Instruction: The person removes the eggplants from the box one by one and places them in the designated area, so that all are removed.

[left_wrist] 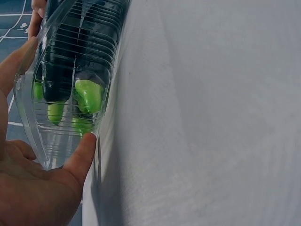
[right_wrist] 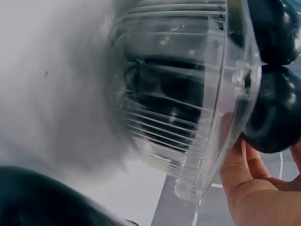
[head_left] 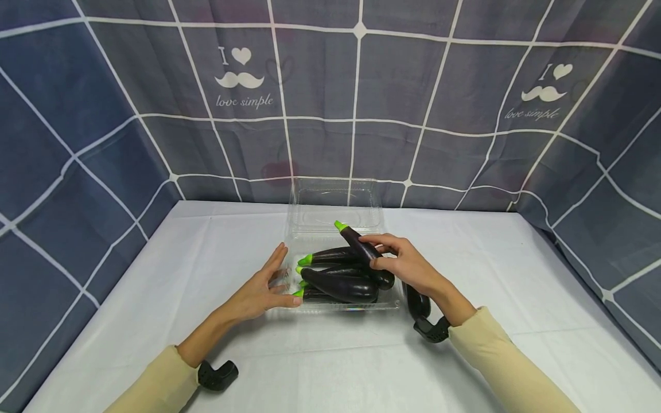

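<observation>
Right hand point(head_left: 405, 267) grips one eggplant point(head_left: 356, 240) between thumb and fingers; the fruit is held aslant over the right half of a clear box point(head_left: 335, 308), green end up and away to the left, lower end close over the other fruit; whether it rests on them, cannot tell. Left hand point(head_left: 260, 289) spread at the box's left side, thumb tip touching the near left corner, some fingers seen through the plastic. Inside the box, heaped eggplants point(head_left: 341, 287) lie lengthwise, overlapping; four green ends point(left_wrist: 89, 96) count at the left, all pointing that way. One more, the outer eggplant point(head_left: 417, 304), lies on the cloth just right of the box; the right forearm and a black wrist device point(head_left: 431, 331) hide part of it. Six fruit counted in all: one in hand, four boxed, one outside. One lid point(head_left: 335, 201), clear, stands open at the box's far side, before the curtain. Both forearms reach in from the near edge, left from the left, right from the right, in pale sleeves point(head_left: 496, 350); second device point(head_left: 217, 376) at the left wrist. White cloth point(head_left: 155, 287) beneath; grey-blue curtain point(head_left: 320, 69) behind and at both sides, white grid, two moustache prints.
</observation>
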Motion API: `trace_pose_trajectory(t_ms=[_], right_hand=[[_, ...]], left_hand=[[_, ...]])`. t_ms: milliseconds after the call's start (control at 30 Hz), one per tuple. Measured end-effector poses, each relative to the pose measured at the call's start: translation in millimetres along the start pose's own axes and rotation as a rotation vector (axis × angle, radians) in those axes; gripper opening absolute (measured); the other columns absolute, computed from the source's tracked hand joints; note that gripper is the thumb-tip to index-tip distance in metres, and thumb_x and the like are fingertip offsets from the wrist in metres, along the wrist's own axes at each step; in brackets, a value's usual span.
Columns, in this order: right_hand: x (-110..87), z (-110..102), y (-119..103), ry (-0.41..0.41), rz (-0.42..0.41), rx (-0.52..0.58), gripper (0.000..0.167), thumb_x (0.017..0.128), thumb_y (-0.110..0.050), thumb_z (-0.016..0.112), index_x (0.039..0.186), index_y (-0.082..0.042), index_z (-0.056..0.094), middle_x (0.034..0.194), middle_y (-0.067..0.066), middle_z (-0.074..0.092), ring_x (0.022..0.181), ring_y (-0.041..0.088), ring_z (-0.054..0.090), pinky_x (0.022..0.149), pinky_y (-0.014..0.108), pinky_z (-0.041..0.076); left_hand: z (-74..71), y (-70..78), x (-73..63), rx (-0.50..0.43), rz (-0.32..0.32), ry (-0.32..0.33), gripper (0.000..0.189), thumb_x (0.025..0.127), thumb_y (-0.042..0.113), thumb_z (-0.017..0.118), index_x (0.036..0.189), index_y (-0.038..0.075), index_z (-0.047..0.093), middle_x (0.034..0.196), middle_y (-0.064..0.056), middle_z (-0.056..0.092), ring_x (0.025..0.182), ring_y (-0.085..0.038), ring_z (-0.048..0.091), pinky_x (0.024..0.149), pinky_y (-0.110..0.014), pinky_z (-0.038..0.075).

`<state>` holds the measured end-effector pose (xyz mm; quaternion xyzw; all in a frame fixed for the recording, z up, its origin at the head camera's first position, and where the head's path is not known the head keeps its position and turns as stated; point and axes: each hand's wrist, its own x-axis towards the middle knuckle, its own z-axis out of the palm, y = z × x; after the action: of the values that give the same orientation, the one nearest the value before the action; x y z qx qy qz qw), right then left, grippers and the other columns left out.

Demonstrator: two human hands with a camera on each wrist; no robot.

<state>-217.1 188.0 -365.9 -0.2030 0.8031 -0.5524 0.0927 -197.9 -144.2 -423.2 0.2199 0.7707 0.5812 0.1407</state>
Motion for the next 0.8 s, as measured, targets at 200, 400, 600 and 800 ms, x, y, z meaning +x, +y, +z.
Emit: trace_pose_trajectory(t_ms=[200, 400, 600, 800], right_hand=[[-4.5, -2.0, 1.0, 0.001, 0.006, 0.026, 0.051, 0.087, -0.003, 0.065, 0.138, -0.006, 0.058, 0.131, 0.015, 0.057, 0.102, 0.029, 0.056, 0.080, 0.030, 0.051], [-9.2, -5.4, 2.1, 0.014, 0.015, 0.022, 0.050, 0.087, -0.006, 0.069, 0.137, -0.007, 0.059, 0.114, 0.015, 0.063, 0.089, 0.024, 0.060, 0.073, 0.028, 0.052], [-13.2, -8.8, 2.9, 0.027, 0.004, -0.009, 0.049, 0.089, -0.012, 0.070, 0.137, -0.012, 0.060, 0.117, 0.012, 0.062, 0.093, 0.026, 0.059, 0.080, 0.032, 0.049], [-15.5, -12.3, 4.9, 0.027, -0.008, -0.011, 0.052, 0.087, -0.005, 0.062, 0.139, -0.010, 0.058, 0.130, 0.013, 0.059, 0.104, 0.026, 0.058, 0.086, 0.035, 0.048]], left_hand=[[-0.4, 0.1, -0.8, 0.003, -0.006, 0.002, 0.112, 0.082, 0.021, 0.083, 0.160, 0.014, 0.002, 0.164, -0.003, -0.012, 0.146, -0.039, 0.017, 0.110, -0.048, 0.034], [-0.2, 0.5, -0.4, 0.006, -0.002, 0.003, 0.111, 0.083, 0.022, 0.082, 0.159, 0.010, 0.002, 0.164, -0.004, -0.012, 0.146, -0.041, 0.016, 0.110, -0.049, 0.034], [-0.1, 0.4, -0.1, 0.004, -0.003, 0.004, 0.111, 0.083, 0.021, 0.082, 0.159, 0.010, 0.003, 0.164, -0.005, -0.012, 0.146, -0.042, 0.015, 0.111, -0.050, 0.033], [0.3, 0.8, 0.6, 0.002, -0.002, 0.004, 0.111, 0.083, 0.021, 0.082, 0.159, 0.010, 0.002, 0.164, -0.004, -0.012, 0.146, -0.041, 0.015, 0.111, -0.049, 0.033]])
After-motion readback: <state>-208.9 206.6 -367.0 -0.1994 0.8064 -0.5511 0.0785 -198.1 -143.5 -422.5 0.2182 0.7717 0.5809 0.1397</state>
